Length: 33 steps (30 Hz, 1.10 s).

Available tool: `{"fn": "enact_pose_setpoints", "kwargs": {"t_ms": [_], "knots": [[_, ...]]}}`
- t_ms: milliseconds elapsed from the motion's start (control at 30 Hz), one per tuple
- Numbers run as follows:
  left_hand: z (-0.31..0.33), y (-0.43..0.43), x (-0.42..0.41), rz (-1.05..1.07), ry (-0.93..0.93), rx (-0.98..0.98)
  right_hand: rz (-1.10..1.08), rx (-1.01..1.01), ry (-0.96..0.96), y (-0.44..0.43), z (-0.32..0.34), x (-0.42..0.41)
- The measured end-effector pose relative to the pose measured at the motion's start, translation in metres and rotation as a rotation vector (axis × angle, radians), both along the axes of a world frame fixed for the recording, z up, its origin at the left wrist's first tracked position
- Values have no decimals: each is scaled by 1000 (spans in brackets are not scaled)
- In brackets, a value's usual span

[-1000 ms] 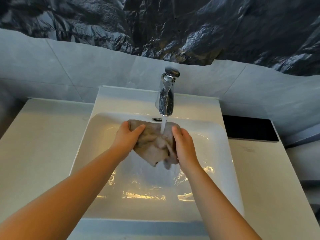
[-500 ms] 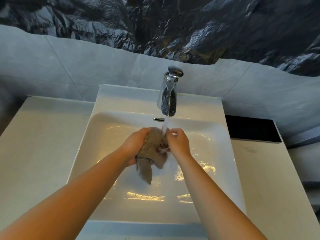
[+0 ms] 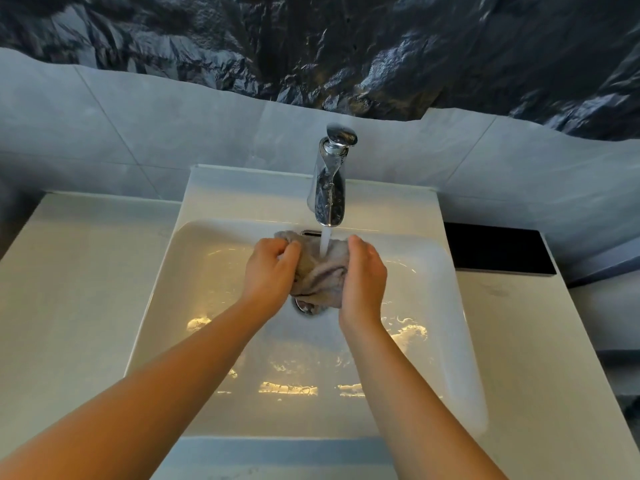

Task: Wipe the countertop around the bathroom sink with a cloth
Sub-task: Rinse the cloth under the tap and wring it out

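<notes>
Head view: cloth (image 3: 320,275) btwn L hand (image 3: 268,275) & R hand (image 3: 363,275), fingers (image 3: 277,245) curled round it.

Seen on my feed, much of the cloth (image 3: 320,275) is covered by the left hand (image 3: 268,271) and right hand (image 3: 363,275) holding it under the faucet (image 3: 330,188). The right hand's fingers pass behind the cloth, out of my sight. The drain (image 3: 303,308) shows only as a sliver of metal below the cloth's hem. Both forearms run off the bottom edge. The tabletop (image 3: 69,271) is cut by the left, right and bottom edges, and the crumpled black sheet (image 3: 346,46) by the top edge.
</notes>
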<state>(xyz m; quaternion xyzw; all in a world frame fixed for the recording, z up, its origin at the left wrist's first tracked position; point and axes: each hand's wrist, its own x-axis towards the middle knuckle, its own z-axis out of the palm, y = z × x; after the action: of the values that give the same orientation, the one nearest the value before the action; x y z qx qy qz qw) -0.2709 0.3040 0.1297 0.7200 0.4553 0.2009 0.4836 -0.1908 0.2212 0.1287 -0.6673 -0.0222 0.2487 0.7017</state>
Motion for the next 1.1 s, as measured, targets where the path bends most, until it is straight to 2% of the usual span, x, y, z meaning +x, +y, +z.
{"fn": "enact_pose_setpoints", "kwargs": {"t_ms": [133,233,300,333,400,433,467,533,600,667,733,800,833,900,1033,1100], "knots": [[-2,-24,8,31,-85,-169,82,-132,-350,18,5,-6],[-3,-25,4,89,-135,-330,182,-323,-432,24,-7,6],[-4,-19,0,107,-156,-450,284,-502,-339,27,-17,14],[-6,-14,-1,143,-172,-524,330,-525,-229,26,-20,16],[-11,-2,0,241,-192,-609,414,-358,116,20,-22,11],[-13,3,1,279,-193,-610,431,-242,220,15,-22,4],[-16,9,2,304,-187,-599,447,-173,240,9,-22,-3],[-17,16,4,284,-101,-524,439,-219,77,3,-25,-15],[-15,16,4,112,88,-375,293,-280,-78,2,-26,-17],[-12,14,3,-107,260,-292,194,-249,-50,4,-19,-14],[-16,10,1,-215,341,-407,141,-131,120,6,-7,-7],[-20,5,-3,-178,218,-699,126,5,227,6,5,-2],[-22,3,-4,-123,90,-834,134,23,195,6,8,-1],[-22,-1,-4,-30,-126,-958,129,-8,68,6,9,1],[-18,-6,2,41,-268,-829,156,-207,-268,2,-1,-4],[-14,-7,7,95,-250,-765,195,-242,-335,2,-6,-15]]}}
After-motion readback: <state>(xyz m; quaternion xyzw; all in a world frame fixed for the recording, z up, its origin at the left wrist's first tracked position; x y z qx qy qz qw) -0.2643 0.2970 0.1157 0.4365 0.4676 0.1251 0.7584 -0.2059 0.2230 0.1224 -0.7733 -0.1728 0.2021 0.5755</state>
